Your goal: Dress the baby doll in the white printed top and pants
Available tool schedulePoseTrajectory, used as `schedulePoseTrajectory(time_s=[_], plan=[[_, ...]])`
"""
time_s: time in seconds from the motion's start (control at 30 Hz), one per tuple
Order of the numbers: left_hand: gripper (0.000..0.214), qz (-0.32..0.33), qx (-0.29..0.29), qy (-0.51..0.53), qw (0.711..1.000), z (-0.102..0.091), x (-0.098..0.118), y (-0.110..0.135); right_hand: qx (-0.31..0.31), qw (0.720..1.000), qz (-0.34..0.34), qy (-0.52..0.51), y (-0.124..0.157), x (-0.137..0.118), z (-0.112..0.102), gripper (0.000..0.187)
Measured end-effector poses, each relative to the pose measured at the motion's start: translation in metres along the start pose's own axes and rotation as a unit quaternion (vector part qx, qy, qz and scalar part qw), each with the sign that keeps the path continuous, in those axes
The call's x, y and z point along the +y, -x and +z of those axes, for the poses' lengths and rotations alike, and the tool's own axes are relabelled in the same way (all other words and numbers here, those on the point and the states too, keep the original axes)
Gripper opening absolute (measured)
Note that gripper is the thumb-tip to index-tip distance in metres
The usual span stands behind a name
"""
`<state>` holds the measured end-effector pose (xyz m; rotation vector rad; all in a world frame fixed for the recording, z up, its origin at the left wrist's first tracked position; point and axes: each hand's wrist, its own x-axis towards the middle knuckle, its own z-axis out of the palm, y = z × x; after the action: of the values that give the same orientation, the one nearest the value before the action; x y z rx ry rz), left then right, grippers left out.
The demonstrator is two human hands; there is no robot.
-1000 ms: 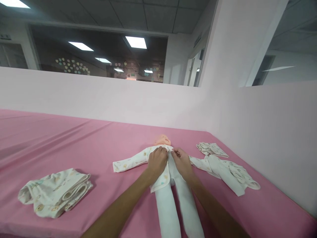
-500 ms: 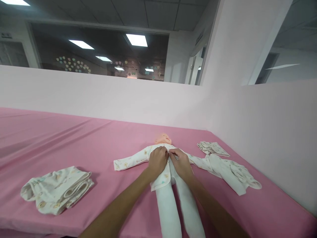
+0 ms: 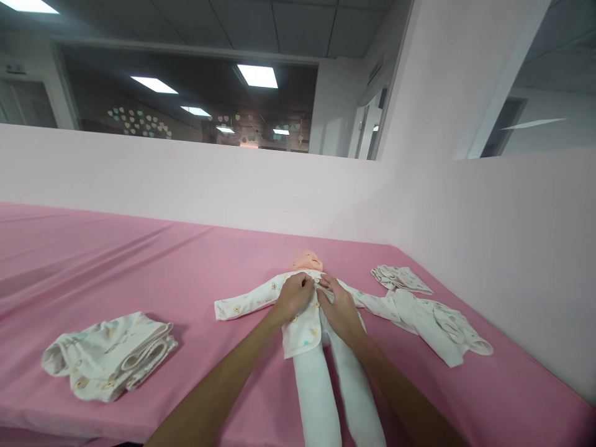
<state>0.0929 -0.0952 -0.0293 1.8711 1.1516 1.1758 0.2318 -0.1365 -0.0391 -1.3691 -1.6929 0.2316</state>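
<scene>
A baby doll (image 3: 308, 259) lies on its back on the pink table (image 3: 186, 273), head away from me, white legs (image 3: 321, 385) pointing toward me. It wears a white printed jacket (image 3: 302, 326) with sleeves spread sideways. My left hand (image 3: 293, 297) pinches the jacket's left front edge at the doll's chest. My right hand (image 3: 339, 307) pinches the right front edge just beside it. Both hands meet under the doll's chin.
A folded stack of printed baby clothes (image 3: 108, 355) lies at the near left. Another small garment (image 3: 437, 324) is spread to the right, with a folded piece (image 3: 401, 279) behind it. Pale partition walls (image 3: 488, 236) close the table's back and right sides.
Both hands have slid a little up the doll's chest toward its neck, still holding the jacket's front edges together. More of the jacket's lower hem shows now.
</scene>
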Motion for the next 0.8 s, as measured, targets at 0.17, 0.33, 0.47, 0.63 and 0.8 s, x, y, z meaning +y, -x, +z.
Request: schedulePoseTrajectory(time_s=[0.17, 0.33, 0.47, 0.63, 0.8], plan=[[0.025, -0.006, -0.022, 0.024, 0.999, -0.004, 0.003, 0.0, -0.016, 0.999, -0.042, 0.026, -0.002, 0.002, -0.001, 0.035], [0.016, -0.044, -0.001, -0.08, 0.996, -0.008, 0.018, 0.015, -0.016, 0.999, -0.032, 0.033, 0.003, 0.006, -0.005, 0.037], [0.014, 0.05, -0.017, -0.262, 0.964, -0.007, 0.035, 0.047, 0.034, 0.988, -0.049, 0.141, 0.025, 0.011, -0.014, 0.03], [0.012, 0.086, -0.077, -0.403, 0.908, -0.004, 0.043, 0.071, 0.038, 0.98, -0.071, 0.183, 0.048, 0.016, -0.027, 0.018], [0.023, 0.105, -0.081, -0.472, 0.872, -0.003, 0.041, 0.068, 0.011, 0.996, -0.027, 0.079, 0.043, 0.006, -0.031, 0.018]])
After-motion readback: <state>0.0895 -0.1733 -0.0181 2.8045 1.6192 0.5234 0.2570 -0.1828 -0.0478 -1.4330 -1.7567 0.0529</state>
